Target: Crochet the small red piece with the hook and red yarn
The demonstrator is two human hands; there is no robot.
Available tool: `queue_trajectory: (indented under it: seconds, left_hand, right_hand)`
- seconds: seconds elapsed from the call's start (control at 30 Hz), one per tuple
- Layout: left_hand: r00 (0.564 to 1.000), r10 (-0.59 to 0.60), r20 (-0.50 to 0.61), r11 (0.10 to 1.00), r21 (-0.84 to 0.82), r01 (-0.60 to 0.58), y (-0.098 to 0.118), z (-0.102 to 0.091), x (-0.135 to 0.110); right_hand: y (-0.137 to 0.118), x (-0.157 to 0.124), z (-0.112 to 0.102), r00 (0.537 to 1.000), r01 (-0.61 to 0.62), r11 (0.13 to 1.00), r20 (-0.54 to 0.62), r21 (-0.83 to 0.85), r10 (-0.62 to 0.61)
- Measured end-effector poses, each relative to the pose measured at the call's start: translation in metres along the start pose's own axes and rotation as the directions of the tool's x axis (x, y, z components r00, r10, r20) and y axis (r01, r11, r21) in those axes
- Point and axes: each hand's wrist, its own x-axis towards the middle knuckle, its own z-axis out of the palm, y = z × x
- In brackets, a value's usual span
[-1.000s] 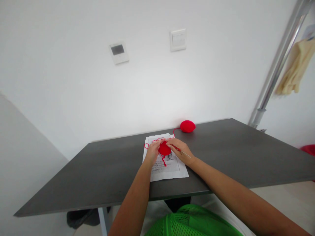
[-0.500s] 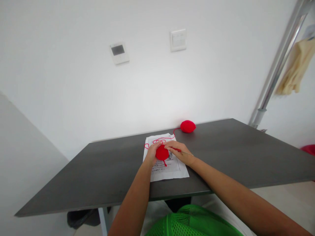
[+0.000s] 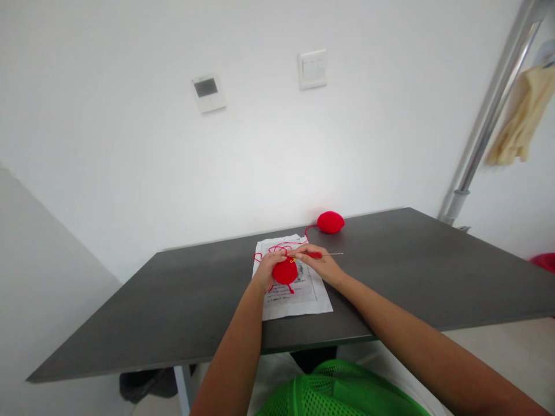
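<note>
My left hand [image 3: 266, 270] is closed on a small round red crochet piece [image 3: 285, 271], held just above a printed paper sheet [image 3: 299, 294]. My right hand [image 3: 318, 263] pinches a thin crochet hook [image 3: 323, 254] with a red grip, its tip at the top edge of the piece and its metal end pointing right. Loose red yarn [image 3: 280, 249] loops over the top of the sheet and runs to a red yarn ball [image 3: 330, 222] near the table's far edge.
The dark grey table [image 3: 173, 312] stands against a white wall with a light switch [image 3: 313, 69] and a small control panel [image 3: 208, 93]. A metal pole [image 3: 485, 124] with hanging cream gloves [image 3: 518, 124] rises at right. A green mesh basket [image 3: 342, 393] sits below the near edge.
The hook has swung from pointing down-right to lying nearly level, pointing right. The red piece has shifted slightly down and left in my left hand.
</note>
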Motion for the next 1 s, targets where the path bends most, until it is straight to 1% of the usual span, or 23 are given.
queue_trajectory:
  seconds: [0.1, 0.2, 0.3, 0.43, 0.57, 0.7, 0.8, 0.9, 1.0]
  left_hand:
    - [0.998, -0.032, 0.061, 0.998, 0.047, 0.029, 0.0029, 0.0015, -0.0035]
    - [0.996, -0.014, 0.085, 0.999, 0.049, 0.010, 0.0031, 0.0017, -0.0045]
    - [0.995, 0.001, 0.104, 0.999, 0.048, -0.006, 0.0023, 0.0002, -0.0037]
    - [0.996, -0.017, 0.087, 0.998, 0.060, 0.012, 0.0019, -0.0018, -0.0029]
    - [0.997, -0.017, 0.071, 0.998, 0.062, 0.013, 0.0021, -0.0025, -0.0029]
    - [0.997, -0.015, 0.073, 0.999, 0.050, 0.011, 0.0021, -0.0030, -0.0030]
    - [0.997, 0.008, 0.072, 1.000, 0.029, -0.010, 0.0021, -0.0027, -0.0030]
    - [0.996, 0.026, 0.080, 0.999, 0.025, -0.028, 0.0026, -0.0015, -0.0032]
    - [0.998, 0.017, 0.065, 0.999, 0.026, -0.019, 0.0034, -0.0007, -0.0032]
  right_hand:
    - [0.0005, 0.0003, -0.0002, 1.000, 0.000, 1.000, -0.007, -0.015, 0.000]
    - [0.0019, 0.0000, 0.0000, 1.000, 0.014, 1.000, 0.000, -0.020, -0.014]
    - [0.0020, -0.0005, 0.0007, 0.999, 0.054, 0.997, -0.005, -0.054, -0.054]
    - [0.0014, -0.0012, 0.0013, 0.995, 0.102, 0.993, -0.004, -0.067, -0.102]
    - [0.0025, -0.0016, 0.0017, 0.997, 0.073, 0.995, -0.006, -0.071, -0.073]
    - [0.0031, -0.0003, 0.0026, 0.999, 0.049, 0.998, -0.005, -0.042, -0.049]
    - [0.0028, 0.0009, 0.0029, 0.999, 0.038, 0.999, -0.015, -0.033, -0.039]
    - [0.0017, 0.0008, 0.0032, 0.999, 0.034, 0.999, -0.036, -0.033, -0.035]
    - [-0.0007, -0.0002, 0.0034, 0.997, 0.047, 0.997, -0.057, -0.061, -0.051]
